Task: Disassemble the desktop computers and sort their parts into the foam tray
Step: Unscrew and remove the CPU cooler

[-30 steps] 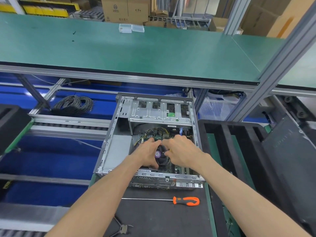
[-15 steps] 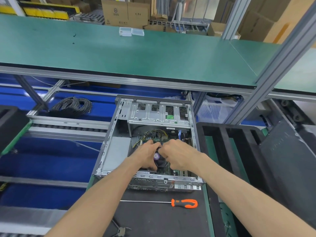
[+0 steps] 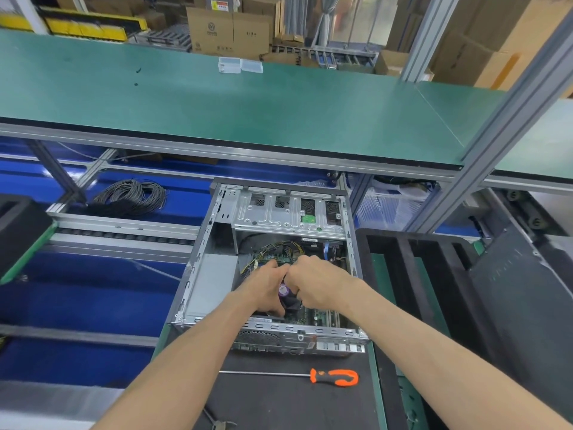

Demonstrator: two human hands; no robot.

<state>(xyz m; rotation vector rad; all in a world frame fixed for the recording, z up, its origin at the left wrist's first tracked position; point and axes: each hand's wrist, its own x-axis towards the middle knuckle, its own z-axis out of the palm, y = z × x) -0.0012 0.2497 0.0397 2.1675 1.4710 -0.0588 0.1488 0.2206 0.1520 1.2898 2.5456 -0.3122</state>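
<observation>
Your left hand and right hand both curl round the fan inside the open case beside the tray; judged light but fragile over the board, so grip its rigid frame, not cables.

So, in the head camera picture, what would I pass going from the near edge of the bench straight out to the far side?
Pliers → orange-handled screwdriver → open computer case with the left hand and right hand inside it → green shelf → clear plastic boxes → cardboard boxes.
</observation>
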